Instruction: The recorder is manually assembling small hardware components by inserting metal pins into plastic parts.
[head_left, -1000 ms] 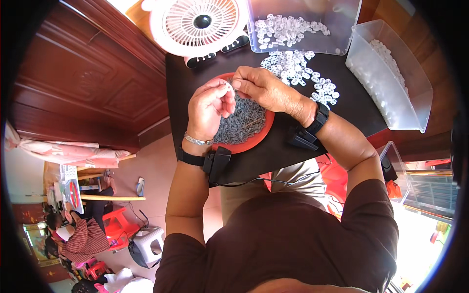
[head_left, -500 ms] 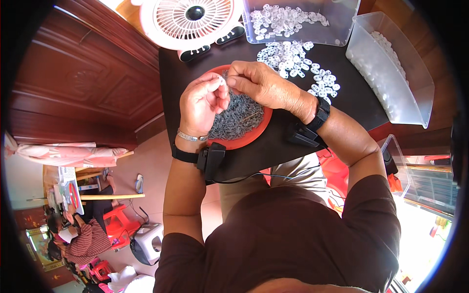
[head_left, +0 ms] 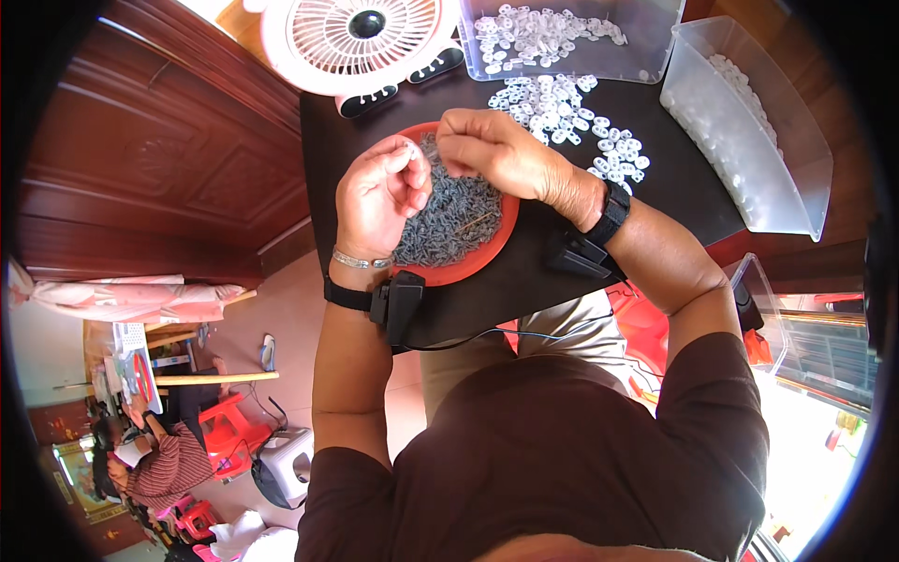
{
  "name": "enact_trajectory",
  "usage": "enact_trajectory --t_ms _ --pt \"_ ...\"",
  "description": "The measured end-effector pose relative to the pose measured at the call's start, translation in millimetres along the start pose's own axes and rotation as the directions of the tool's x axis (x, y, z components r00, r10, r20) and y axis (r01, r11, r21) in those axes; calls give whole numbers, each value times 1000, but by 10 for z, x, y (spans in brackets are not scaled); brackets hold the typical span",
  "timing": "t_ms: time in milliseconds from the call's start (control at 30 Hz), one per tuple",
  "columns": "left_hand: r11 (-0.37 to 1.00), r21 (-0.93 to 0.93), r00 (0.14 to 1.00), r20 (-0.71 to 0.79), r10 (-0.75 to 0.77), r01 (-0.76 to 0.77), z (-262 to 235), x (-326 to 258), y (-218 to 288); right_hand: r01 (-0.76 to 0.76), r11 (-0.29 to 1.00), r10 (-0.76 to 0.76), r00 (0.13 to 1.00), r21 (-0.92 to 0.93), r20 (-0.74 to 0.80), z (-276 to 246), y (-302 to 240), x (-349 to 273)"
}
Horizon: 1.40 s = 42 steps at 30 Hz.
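Note:
An orange-red bowl (head_left: 479, 262) stands on the dark table, filled with small grey screw-like pieces (head_left: 451, 225). Over its left rim, my left hand (head_left: 375, 197) is closed, with a small whitish piece pinched between thumb and forefinger. My right hand (head_left: 501, 155) hovers above the bowl's far side, fingers pressed together and pointing toward the left; anything in them is hidden. The two hands are slightly apart. Beyond my right hand, small white oval plastic pieces with holes (head_left: 552, 108) lie loose on the table.
A clear bin (head_left: 637, 66) with more white pieces stands at the back. To the right sits a translucent tray (head_left: 796, 192), partly filled. A white fan (head_left: 323, 70) is at the back left. A wooden door (head_left: 159, 159) borders the left; another person (head_left: 169, 464) sits farther off.
My hands have drawn apart a little: a gap now shows between their fingertips. My left hand has shifted slightly left, and my right fingers have curled downward.

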<state>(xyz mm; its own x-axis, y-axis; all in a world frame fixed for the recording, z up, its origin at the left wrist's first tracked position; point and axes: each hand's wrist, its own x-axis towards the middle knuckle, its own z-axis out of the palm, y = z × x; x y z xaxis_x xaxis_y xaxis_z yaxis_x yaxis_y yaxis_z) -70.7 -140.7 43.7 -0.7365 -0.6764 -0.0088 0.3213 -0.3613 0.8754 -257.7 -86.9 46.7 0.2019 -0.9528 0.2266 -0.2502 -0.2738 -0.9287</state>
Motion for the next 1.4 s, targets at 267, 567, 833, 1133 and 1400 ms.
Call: enact_trajectory --t_ms 267,567,833,1133,1400 --pt "826 527 968 -22 249 -200 134 -10 32 -130 968 120 991 213 60 -61 30 21" --pt "710 665 960 35 278 -230 189 -19 -7 -72 997 72 997 20 14 27 58 -8" --pt "890 451 990 -90 111 -59 167 -47 29 151 956 -171 984 -253 -56 47 12 -43" --pt "996 91 995 -99 -10 19 17 -8 -9 277 893 -312 949 -354 -47 26 16 -37" --pt "996 -6 995 50 -88 88 -77 5 29 362 843 -400 917 -397 -14 18 62 -15"
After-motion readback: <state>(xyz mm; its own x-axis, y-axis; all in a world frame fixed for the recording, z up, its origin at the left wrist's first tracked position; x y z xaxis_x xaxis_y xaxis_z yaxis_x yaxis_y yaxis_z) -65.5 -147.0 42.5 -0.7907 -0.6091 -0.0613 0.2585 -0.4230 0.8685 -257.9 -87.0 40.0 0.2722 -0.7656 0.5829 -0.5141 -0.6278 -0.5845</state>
